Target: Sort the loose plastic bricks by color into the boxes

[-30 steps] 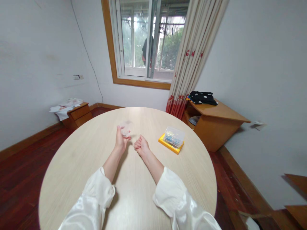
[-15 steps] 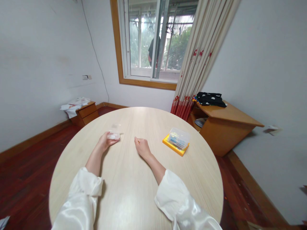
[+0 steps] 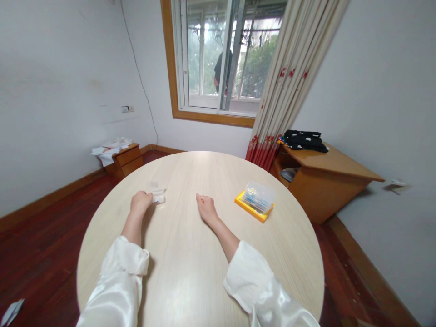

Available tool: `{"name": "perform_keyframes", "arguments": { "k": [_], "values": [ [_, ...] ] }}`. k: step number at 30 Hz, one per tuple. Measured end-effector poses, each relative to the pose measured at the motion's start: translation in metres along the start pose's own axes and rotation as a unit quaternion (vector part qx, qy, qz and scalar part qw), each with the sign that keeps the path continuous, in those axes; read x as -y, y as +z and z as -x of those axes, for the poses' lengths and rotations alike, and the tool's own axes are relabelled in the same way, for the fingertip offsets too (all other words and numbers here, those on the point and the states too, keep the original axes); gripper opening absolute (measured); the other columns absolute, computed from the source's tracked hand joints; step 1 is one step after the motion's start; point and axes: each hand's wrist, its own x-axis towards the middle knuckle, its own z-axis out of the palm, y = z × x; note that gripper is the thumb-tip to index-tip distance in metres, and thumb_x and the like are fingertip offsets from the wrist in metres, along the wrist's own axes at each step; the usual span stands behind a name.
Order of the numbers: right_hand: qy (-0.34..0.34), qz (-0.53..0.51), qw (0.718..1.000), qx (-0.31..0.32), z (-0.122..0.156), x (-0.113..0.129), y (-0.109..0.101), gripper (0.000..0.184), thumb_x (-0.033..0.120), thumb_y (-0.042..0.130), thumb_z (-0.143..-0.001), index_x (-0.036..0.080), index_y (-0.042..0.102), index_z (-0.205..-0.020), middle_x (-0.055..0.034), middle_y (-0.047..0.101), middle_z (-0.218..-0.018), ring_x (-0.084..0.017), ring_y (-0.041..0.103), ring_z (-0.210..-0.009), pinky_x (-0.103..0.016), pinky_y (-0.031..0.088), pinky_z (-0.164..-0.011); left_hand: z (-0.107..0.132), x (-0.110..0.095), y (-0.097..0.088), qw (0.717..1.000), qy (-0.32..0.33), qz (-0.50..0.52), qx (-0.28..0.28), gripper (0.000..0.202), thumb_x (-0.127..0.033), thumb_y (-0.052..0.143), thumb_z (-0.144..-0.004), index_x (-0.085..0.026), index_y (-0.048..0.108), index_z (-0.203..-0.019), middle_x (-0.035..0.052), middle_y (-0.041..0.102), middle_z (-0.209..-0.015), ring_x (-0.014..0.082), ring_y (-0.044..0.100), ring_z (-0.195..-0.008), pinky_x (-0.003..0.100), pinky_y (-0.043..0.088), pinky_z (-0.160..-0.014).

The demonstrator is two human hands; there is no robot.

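My left hand (image 3: 141, 202) is closed on the near end of a small clear plastic box (image 3: 158, 196), its knuckles turned upward. The box is low over the left part of the round table, and a faint see-through flap shows behind it. To the right, my right hand (image 3: 206, 210) is curled into a fist just above the tabletop. A tiny orange-brown bit shows between its fingers; what it belongs to is hidden. Farther right lies a yellow case (image 3: 254, 210) with a clear lid (image 3: 260, 193) and blue contents that I cannot make out.
The round pale wooden table (image 3: 177, 268) fills the front. A low wooden cabinet (image 3: 127, 159) with papers stands back left. At the right, a tilted wooden desk (image 3: 334, 165) carries black spotted cloth (image 3: 304, 141). A curtain (image 3: 286, 81) hangs beside the window (image 3: 204, 59).
My left hand has turned over from palm-up under the box to knuckles-up, and the box has turned with it. The right fist stays much the same. The view has shifted slightly left.
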Motion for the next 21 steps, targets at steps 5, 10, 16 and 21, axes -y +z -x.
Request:
{"name": "perform_keyframes", "arguments": {
  "k": [5,10,16,21],
  "values": [
    [0.040,-0.025,0.999,-0.027,-0.003,-0.002,0.001,0.049,0.059,0.027,-0.086,0.023,0.023,-0.053,0.0055,0.023,-0.051,-0.009,0.024,-0.051,-0.025,0.017,-0.049,0.000,-0.004,-0.006,0.995,-0.005,-0.093,0.041,0.035,-0.016,0.062,-0.067,-0.005,0.068,-0.100,0.0253,0.067,-0.108,0.0354,0.063,-0.104,0.034,0.050,-0.077],
    [0.073,-0.054,0.996,-0.027,-0.004,0.000,0.004,0.051,0.063,0.023,-0.086,0.024,0.022,-0.053,0.0057,0.022,-0.049,-0.009,0.024,-0.048,-0.025,0.018,-0.047,0.005,-0.007,-0.019,0.988,-0.005,-0.129,0.082,0.030,-0.019,0.065,-0.066,-0.005,0.068,-0.092,0.0235,0.070,-0.095,0.0324,0.067,-0.091,0.029,0.050,-0.064],
    [-0.055,0.076,0.994,0.050,0.022,0.009,-0.001,0.052,0.045,0.021,-0.095,0.021,0.035,-0.051,0.0037,0.036,-0.048,-0.010,0.036,-0.048,-0.025,0.026,-0.050,0.008,-0.001,-0.046,0.989,-0.001,-0.088,0.119,0.006,-0.019,0.062,-0.064,-0.013,0.060,-0.066,0.0116,0.063,-0.057,0.0273,0.065,-0.062,0.028,0.043,-0.049],
    [-0.147,0.336,0.918,0.152,0.052,0.017,-0.007,0.040,0.035,0.035,-0.096,0.017,0.064,-0.075,-0.0076,0.066,-0.070,-0.017,0.058,-0.064,-0.027,0.035,-0.058,0.013,-0.002,-0.064,0.994,0.034,-0.030,0.103,0.019,-0.027,0.065,-0.065,-0.018,0.049,-0.062,0.0042,0.057,-0.055,0.0201,0.058,-0.055,0.026,0.042,-0.048]
  ]
}}
